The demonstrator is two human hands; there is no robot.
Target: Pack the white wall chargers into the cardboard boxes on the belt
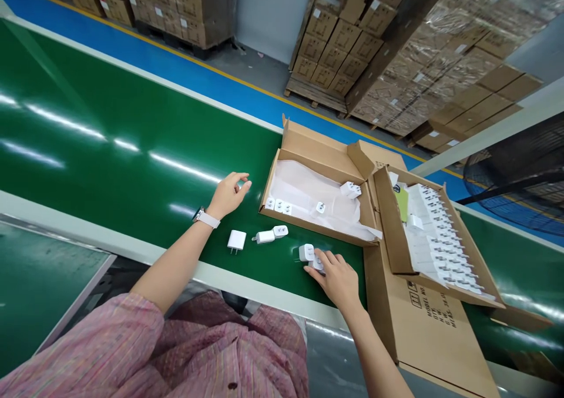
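Note:
My left hand hangs over the green conveyor belt with its fingers curled and apart, holding nothing. Below it lie a white charger with its prongs showing and a white charger joined to a white plug adapter. My right hand closes over a white charger, and another white charger touches it. To the upper left, an open cardboard box lined with clear plastic holds several white chargers. A second open box holds packed rows of them.
A flattened cardboard carton lies under the second box at the belt's right side. Beyond the belt run a blue floor strip and a yellow line. Pallets of wrapped cartons stand behind, and a black fan stands at the right.

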